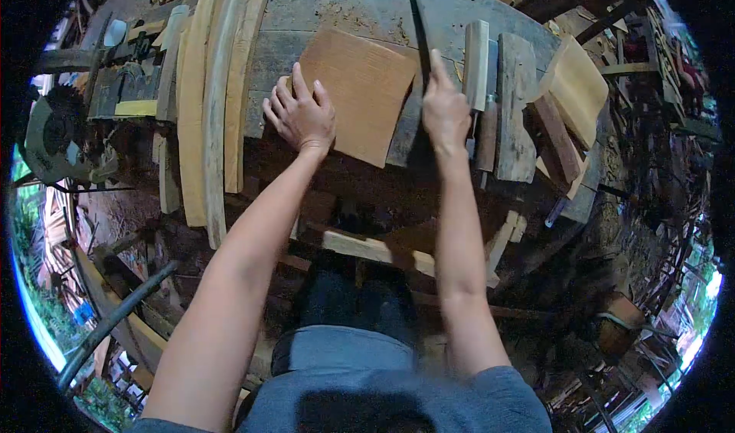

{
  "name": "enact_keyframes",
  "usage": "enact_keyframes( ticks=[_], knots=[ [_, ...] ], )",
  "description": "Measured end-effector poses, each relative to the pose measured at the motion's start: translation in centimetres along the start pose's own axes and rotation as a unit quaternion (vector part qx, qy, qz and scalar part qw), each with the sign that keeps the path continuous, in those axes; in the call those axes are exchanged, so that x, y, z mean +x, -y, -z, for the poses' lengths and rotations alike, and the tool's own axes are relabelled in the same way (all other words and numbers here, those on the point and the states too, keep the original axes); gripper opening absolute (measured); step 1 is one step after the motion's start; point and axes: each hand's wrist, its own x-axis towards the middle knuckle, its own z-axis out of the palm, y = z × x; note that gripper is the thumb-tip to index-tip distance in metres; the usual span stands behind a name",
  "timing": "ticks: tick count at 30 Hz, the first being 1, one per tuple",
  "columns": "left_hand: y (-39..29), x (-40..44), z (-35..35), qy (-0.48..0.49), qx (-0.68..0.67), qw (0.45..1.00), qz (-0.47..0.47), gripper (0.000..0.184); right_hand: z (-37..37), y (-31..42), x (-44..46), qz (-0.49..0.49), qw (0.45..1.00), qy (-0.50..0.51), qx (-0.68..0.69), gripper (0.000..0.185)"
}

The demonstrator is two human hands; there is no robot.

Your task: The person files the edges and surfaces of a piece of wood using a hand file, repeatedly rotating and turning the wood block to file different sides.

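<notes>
A flat, brown, roughly square wooden board (360, 88) lies on the dark workbench (298, 8). My left hand (302, 113) rests with its fingers spread on the board's left edge. To the right of the board, my right hand (445, 107) is wrapped round the handle end of a long, dark, narrow tool (419, 19), which points away from me toward the bench's far side. The tool's exact kind is hard to make out. Small wood chips lie on the bench beyond the board.
Long curved wooden strips (218, 88) lie at the left of the bench. At the right are a weathered plank (516, 104), a pale wood block (476, 65), a wooden-handled tool (486, 138) and a curved light-coloured panel (578, 88). A wheel-like object (50, 138) stands far left.
</notes>
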Motion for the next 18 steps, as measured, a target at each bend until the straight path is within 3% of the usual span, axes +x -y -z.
enact_keyframes(
  ticks=[6, 11, 13, 18],
  knots=[
    [0.1, -0.1, -0.1, -0.015, -0.004, 1.000, 0.007, 0.048, -0.2, -1.8, -3.7, 0.093, 0.976, -0.063, 0.184, 0.044],
    [0.0, -0.3, -0.1, -0.015, -0.012, 1.000, 0.010, 0.048, -0.8, -2.4, -5.9, 0.056, 0.972, -0.050, 0.224, 0.045],
    [0.0, -0.4, -0.3, -0.007, -0.008, 1.000, 0.017, 0.048, -0.4, -2.2, -6.2, -0.045, 0.966, 0.013, 0.256, 0.045],
    [0.5, -0.4, -1.2, -0.007, -0.053, 0.998, 0.022, 0.050, -1.6, -3.5, -5.1, -0.019, 0.961, -0.022, 0.275, 0.044]
  ],
)
